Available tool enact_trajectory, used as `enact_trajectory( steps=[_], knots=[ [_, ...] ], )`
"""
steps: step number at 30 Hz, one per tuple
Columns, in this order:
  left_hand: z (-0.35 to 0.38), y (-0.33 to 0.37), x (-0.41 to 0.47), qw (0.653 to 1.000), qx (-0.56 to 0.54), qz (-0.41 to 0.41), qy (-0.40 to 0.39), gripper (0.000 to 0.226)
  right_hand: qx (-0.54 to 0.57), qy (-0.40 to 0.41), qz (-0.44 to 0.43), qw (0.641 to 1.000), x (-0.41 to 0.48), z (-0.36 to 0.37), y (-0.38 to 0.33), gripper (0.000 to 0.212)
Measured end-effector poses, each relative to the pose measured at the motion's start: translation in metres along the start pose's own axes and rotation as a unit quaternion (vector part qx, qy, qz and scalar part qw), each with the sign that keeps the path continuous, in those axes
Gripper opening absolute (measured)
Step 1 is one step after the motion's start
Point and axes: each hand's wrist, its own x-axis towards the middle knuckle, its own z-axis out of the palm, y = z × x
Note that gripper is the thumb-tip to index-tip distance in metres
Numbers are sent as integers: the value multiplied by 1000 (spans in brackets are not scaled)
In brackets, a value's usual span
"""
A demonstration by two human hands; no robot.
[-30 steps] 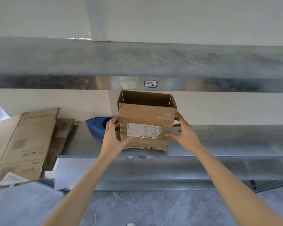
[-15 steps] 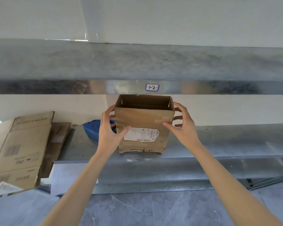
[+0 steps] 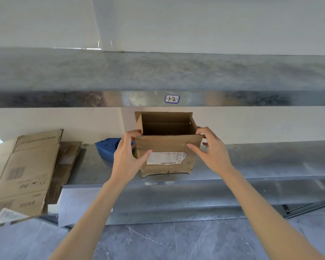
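The cardboard box [image 3: 167, 147] is brown corrugated board, rectangular and open at the top, with a creased lower edge and a white printed label [image 3: 165, 158] on its front. It stands upright near the front edge of a dull grey metal shelf [image 3: 261, 162], between the two hands. The left hand [image 3: 127, 158] grips its upper left corner, thumb on the front face and fingers curled round the side. The right hand [image 3: 213, 151] grips the upper right corner likewise. A blue plastic object [image 3: 106, 149] sits just behind the left hand; flattened cartons [image 3: 24, 175] lie further left.
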Motion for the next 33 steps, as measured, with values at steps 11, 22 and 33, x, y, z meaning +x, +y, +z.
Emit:
enact_trajectory(
  steps=[11,22,33],
  knots=[
    [-6,0,3,997,53,12,-55,53,-65,-53,-10,996,9,0,2,64],
    [-14,-4,43,995,39,37,-81,93,1,-132,65,989,40,0,5,103],
    [-3,-5,30,993,-10,-9,-113,35,97,-177,119,972,22,0,17,36]
  ],
)
